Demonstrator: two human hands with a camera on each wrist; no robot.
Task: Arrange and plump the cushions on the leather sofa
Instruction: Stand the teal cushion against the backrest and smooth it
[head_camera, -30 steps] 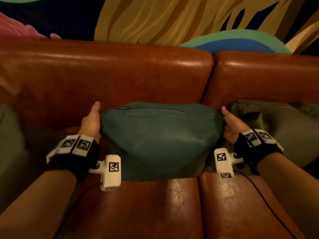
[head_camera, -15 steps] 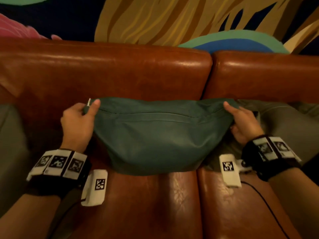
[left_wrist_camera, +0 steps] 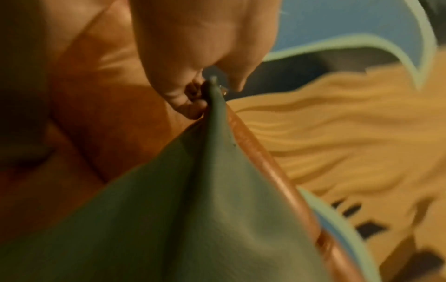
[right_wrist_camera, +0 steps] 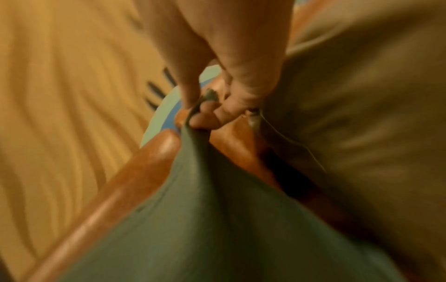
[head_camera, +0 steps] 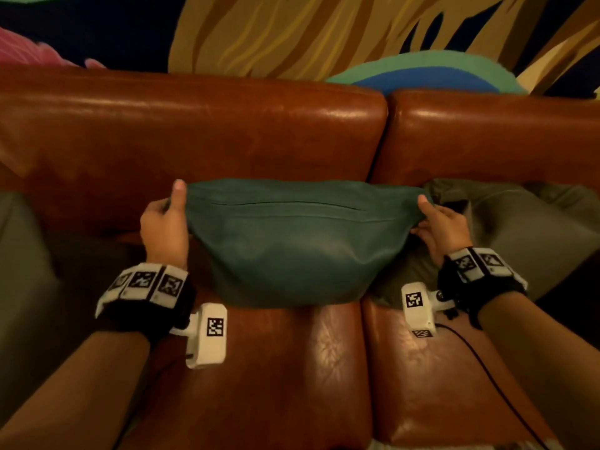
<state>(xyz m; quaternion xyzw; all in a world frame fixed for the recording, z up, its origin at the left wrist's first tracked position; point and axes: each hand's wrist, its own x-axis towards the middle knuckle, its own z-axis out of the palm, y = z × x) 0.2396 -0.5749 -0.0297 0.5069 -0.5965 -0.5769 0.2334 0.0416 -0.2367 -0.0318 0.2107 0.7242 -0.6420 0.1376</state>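
A teal green cushion (head_camera: 298, 248) stands against the backrest of the brown leather sofa (head_camera: 194, 141), its top edge stretched wide between my hands. My left hand (head_camera: 165, 219) pinches its top left corner (left_wrist_camera: 212, 89) between thumb and fingers. My right hand (head_camera: 438, 222) pinches the top right corner (right_wrist_camera: 210, 95) the same way. The cushion's lower edge rests on the seat (head_camera: 292, 368), over the seam between two seat pads.
An olive grey cushion (head_camera: 526, 228) leans at the right, just behind my right hand. Another grey cushion (head_camera: 19, 271) sits at the far left. A painted wall (head_camera: 308, 30) rises behind the sofa. A black cable (head_camera: 480, 362) trails over the right seat pad.
My hands went from pressing the cushion's sides to pinching its top corners. They pulled the corners outward and a little up, so the top edge is now wide and taut.
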